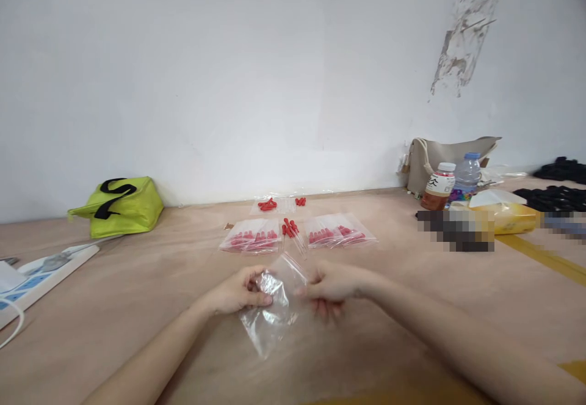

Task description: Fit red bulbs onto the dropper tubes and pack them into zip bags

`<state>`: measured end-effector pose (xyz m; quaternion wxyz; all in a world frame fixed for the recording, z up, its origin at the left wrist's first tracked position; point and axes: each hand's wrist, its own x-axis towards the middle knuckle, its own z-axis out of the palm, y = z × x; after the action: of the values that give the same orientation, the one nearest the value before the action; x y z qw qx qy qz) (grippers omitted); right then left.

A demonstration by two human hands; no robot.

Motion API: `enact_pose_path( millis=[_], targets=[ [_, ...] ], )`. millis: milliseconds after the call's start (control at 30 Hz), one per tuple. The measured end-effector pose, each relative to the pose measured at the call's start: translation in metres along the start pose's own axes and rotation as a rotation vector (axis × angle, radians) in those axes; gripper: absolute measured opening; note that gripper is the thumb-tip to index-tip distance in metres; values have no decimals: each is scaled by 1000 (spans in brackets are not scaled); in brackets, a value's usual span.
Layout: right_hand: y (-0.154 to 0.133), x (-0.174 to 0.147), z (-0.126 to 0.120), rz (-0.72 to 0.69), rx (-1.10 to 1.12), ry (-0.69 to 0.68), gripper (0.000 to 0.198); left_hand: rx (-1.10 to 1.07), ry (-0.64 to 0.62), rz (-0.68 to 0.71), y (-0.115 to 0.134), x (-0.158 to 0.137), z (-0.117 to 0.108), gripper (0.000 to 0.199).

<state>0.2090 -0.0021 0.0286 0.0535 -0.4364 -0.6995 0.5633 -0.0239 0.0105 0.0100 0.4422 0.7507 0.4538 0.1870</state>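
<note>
Between my hands is a clear plastic bag (pixel 273 316), its shiny film catching the light. My left hand (pixel 240 292) pinches its left side with the thumb on top. My right hand (pixel 327 284) grips the bag's upper right edge; its lower fingers are blurred. Just beyond lie several loose droppers with red bulbs (pixel 290 229). Left of them, zip bags of red-bulbed pieces (pixel 251 237) overlap one another. More such filled bags (pixel 341 231) lie to the right. Farther back are red bulbs (pixel 267 204) on a clear bag and a small loose cluster of red bulbs (pixel 301 201).
A lime-green bag (pixel 130 206) stands at the left, behind a white power strip (pixel 55 273) with a cable. At the right are a brown-drink bottle (pixel 439 186), a water bottle (pixel 467 176), a beige bag (pixel 419 164) and a yellow tissue pack (pixel 513 217). A wall closes off the back.
</note>
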Motion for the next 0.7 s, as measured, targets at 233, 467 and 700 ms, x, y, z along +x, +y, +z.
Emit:
enact_pose_path(
  millis=[233, 467, 700],
  targets=[
    [-2, 68, -69, -106, -354, 837, 8, 610, 405, 290, 15, -8, 14, 36],
    [-11, 113, -65, 9, -329, 887, 17, 636, 111, 382, 8, -9, 35, 40],
    [-13, 111, -66, 6, -283, 865, 5, 655, 109, 376, 8, -7, 33, 41]
  ],
)
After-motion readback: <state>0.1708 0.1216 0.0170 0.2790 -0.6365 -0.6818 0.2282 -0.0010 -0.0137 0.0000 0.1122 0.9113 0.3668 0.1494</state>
